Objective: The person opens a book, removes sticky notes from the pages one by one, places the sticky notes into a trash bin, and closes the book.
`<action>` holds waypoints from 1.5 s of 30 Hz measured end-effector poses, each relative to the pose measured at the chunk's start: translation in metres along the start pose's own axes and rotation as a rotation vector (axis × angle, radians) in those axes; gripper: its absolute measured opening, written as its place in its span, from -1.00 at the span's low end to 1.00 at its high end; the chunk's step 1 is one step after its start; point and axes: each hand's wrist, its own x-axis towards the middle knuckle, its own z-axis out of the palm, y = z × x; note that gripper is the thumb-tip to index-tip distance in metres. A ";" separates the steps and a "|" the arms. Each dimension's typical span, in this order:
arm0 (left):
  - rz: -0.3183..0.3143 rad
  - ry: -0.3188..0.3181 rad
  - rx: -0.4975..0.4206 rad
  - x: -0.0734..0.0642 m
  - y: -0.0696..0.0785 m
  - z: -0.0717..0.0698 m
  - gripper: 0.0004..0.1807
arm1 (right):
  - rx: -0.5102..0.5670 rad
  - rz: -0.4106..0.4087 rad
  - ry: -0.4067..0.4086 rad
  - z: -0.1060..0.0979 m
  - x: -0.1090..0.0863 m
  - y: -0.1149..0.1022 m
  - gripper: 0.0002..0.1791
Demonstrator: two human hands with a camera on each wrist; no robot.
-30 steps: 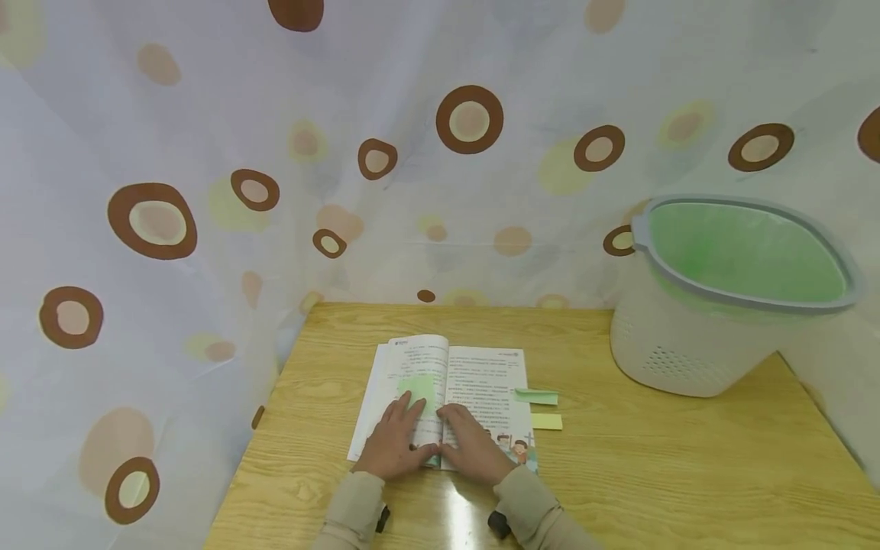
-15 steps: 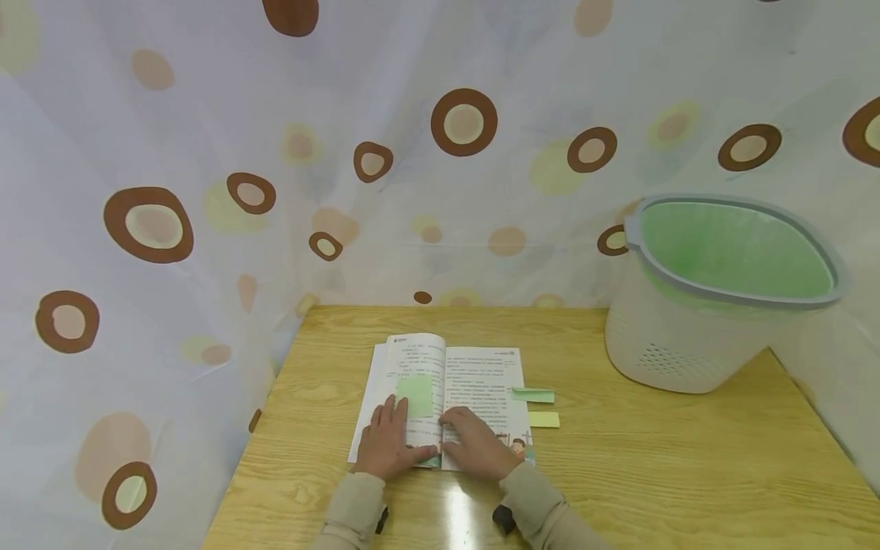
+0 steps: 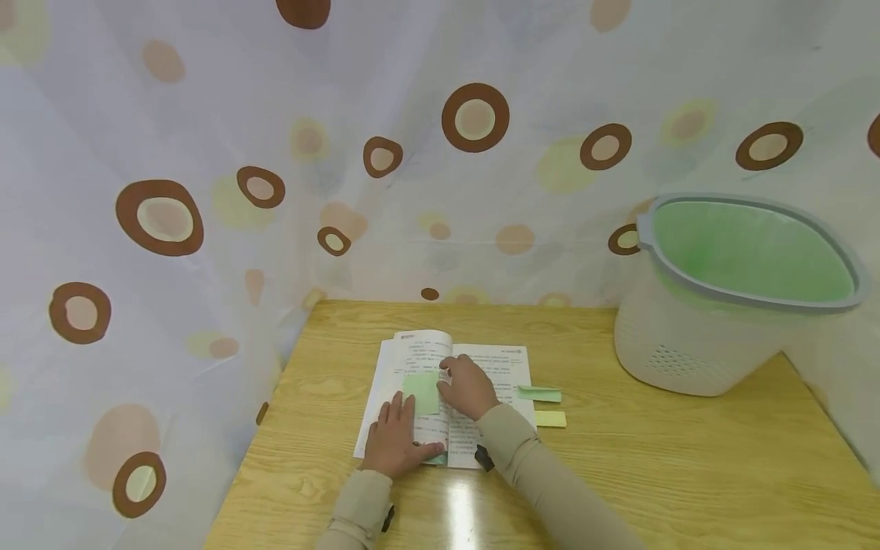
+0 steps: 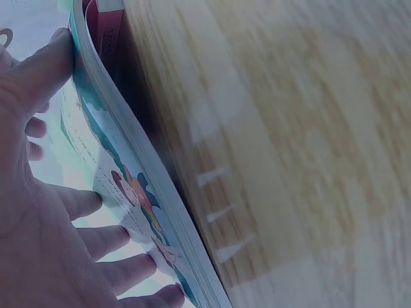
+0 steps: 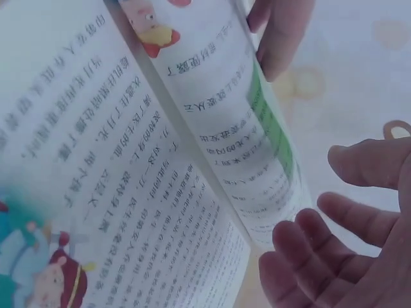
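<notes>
An open book [image 3: 422,347] with printed text lies on the table, its left page arching up toward the spine. A green sticky note [image 3: 421,393] is on that left page. My left hand [image 3: 397,444] rests spread on the lower left page, just below the note; in the left wrist view, its thumb lies near the book's lower edge. My right hand [image 3: 470,386] is by the spine, beside the note's right edge. The right wrist view shows the right hand [image 5: 347,237] with loosely bent fingers and nothing between them. Its exact contact with the page cannot be told.
A green tab [image 3: 540,394] and a yellow tab [image 3: 551,418] stick out past the book's right edge. A tall white basket [image 3: 677,347] with a grey rim and green inside stands at the table's back right. A spotted sheet [image 3: 385,214] hangs behind the wooden table [image 3: 653,466].
My right hand has moved from the lower spine up the book, to beside the green note. The left hand has drawn back slightly off the note, uncovering it, and stays on the left page.
</notes>
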 end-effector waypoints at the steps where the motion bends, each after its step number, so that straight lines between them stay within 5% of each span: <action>1: -0.002 -0.003 0.002 0.000 0.000 0.001 0.17 | -0.028 0.014 0.002 0.001 0.002 -0.002 -0.63; 8: -0.014 -0.003 -0.014 -0.002 0.008 0.000 0.14 | -0.077 0.124 -0.005 0.010 0.004 -0.009 -0.59; 26: -0.025 0.005 -0.073 0.006 0.009 0.002 0.28 | 0.062 0.126 -0.001 0.012 0.012 -0.004 -0.84; 33: -0.069 -0.029 -0.148 0.005 0.012 0.000 0.29 | 0.084 0.130 -0.044 0.004 0.009 -0.005 -0.64; 45: -0.070 -0.117 -0.206 0.003 0.016 -0.009 0.25 | 0.159 0.154 -0.133 -0.013 0.012 -0.004 -0.77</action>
